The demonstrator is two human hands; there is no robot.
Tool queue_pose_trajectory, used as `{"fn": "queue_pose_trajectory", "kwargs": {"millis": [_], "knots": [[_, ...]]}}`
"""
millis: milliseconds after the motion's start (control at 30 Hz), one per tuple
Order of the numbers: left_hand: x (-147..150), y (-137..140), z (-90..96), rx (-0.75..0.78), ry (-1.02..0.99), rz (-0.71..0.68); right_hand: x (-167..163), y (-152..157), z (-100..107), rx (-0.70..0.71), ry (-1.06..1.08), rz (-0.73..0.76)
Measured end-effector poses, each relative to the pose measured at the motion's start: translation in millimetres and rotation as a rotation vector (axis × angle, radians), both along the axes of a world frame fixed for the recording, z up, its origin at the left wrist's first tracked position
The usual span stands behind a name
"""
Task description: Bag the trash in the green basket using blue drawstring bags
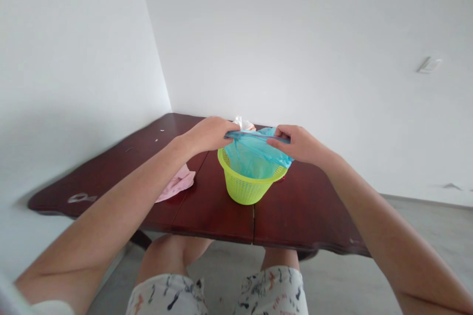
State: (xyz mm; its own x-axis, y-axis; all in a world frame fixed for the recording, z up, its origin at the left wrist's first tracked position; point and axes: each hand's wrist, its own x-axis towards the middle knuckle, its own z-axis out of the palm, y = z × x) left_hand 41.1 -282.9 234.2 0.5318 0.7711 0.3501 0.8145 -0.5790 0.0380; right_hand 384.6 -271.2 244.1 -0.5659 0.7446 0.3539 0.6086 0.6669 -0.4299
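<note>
A thin blue plastic bag (254, 157) hangs down inside a yellow-green perforated basket (246, 189) that stands upright on the dark red table. My left hand (212, 133) is closed on the left end of the bag's gathered upper edge, above the basket's left rim. On the other side, my right hand (297, 142) pinches the right end of that edge between thumb and fingers. The edge is stretched nearly straight between both hands. Part of the bag drapes over the basket's back right rim.
A pink cloth (179, 184) lies on the table (216, 211), partly behind my left forearm. White and orange packaging (244, 124) sits behind the basket, with a small red thing at its right. White walls close off the back and left. A switch (429, 65) is on the wall.
</note>
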Motion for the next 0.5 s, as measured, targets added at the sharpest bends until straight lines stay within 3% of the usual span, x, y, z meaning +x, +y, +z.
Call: {"fn": "queue_pose_trajectory", "kwargs": {"millis": [100, 167, 267, 400, 500], "knots": [[-12.4, 5.3, -2.1, -0.122, -0.093, -0.082, 18.3, 7.5, 1.6, -0.171, -0.222, 0.156], [-15.6, 8.4, -6.7, -0.136, -0.142, -0.144, 26.4, 13.5, 0.1, -0.158, -0.236, 0.192], [-15.7, 10.9, -14.7, -0.176, -0.259, -0.210, 28.5, 18.7, -3.2, -0.056, -0.060, 0.095], [-15.5, 11.9, -22.4, -0.428, -0.532, -0.212, 19.6, 15.9, -3.3, 0.033, 0.206, -0.049], [-15.1, 11.8, -25.5, -0.483, -0.684, -0.196, 13.3, 12.8, -1.7, 0.141, 0.323, -0.082]]}}
